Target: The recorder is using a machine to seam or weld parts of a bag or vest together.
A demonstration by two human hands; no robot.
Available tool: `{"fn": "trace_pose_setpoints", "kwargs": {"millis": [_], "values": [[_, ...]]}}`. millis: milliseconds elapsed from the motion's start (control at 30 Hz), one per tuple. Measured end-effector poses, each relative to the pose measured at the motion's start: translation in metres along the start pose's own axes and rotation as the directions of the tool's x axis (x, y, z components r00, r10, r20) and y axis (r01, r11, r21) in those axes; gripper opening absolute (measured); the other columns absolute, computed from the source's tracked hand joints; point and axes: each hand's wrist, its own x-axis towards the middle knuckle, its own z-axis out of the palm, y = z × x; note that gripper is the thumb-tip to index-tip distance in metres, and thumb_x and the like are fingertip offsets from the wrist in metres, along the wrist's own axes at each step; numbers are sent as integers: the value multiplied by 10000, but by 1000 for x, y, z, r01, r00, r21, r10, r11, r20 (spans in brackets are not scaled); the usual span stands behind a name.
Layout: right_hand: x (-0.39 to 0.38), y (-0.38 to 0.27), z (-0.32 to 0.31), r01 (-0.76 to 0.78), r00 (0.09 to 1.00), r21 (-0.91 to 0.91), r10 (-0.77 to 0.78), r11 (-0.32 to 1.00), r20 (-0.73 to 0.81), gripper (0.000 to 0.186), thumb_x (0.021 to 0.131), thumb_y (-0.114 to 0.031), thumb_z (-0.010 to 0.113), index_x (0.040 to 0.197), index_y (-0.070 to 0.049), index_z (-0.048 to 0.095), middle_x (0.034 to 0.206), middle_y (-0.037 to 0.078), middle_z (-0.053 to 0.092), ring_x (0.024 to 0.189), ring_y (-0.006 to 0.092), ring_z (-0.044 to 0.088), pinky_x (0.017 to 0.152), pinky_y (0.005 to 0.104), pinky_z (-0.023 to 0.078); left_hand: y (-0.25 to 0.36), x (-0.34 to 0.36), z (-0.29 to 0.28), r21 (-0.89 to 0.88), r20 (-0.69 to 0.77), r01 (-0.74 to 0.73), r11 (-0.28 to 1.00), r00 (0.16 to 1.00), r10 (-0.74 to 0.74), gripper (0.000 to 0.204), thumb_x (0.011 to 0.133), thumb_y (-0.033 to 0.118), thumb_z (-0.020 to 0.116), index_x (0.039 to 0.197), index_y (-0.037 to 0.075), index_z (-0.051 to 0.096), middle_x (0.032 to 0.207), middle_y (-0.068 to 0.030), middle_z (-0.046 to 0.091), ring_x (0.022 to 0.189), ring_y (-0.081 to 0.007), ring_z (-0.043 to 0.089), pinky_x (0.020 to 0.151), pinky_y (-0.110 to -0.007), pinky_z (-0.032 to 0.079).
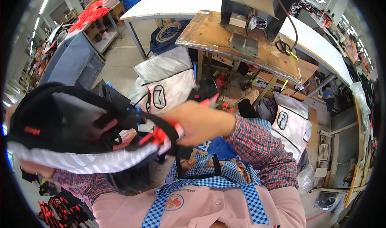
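Around: we see grey panels (167, 85) at twelve o'clock from the right hand; a wooden bench (241, 43) at one o'clock
Blocking: the black bag (76, 127) hides our left hand; its fingers we cannot tell
Right hand (197, 121): arm crossing leftward; fingers pinched on the bag's red strap (159, 135)
Bag: raised at nine o'clock

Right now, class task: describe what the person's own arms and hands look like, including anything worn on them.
Both arms wear long sleeves in a red, dark and white check. The right sleeve ends in a cuff at the wrist, leaving the right hand bare, with no glove. The left sleeve has the same check; the left hand is mostly hidden.
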Motion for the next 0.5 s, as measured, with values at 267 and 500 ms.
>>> {"fn": "trace_pose_setpoints", "kwargs": {"millis": [267,500], "values": [[-50,-27,57,-63,994,268,84,961,-68,190,756,-112,685,931,-37,678,755,129,657,609,206,613,574,305,480,-5,-29,168,284,926,-90,954,285,-249,588,998,404,468,1371,-45,402,1366,-189,497,1271,-269,470,1055,-352,373],[-84,-15,49,-71,816,674,432,736,-385,221,841,-137,736,1012,-10,678,914,-28,681,842,40,556,756,234,467,45,-73,179,79,997,292,953,-30,-73,597,967,401,516,1349,-51,433,1074,-213,634,947,-282,638,788,-369,492]]}}
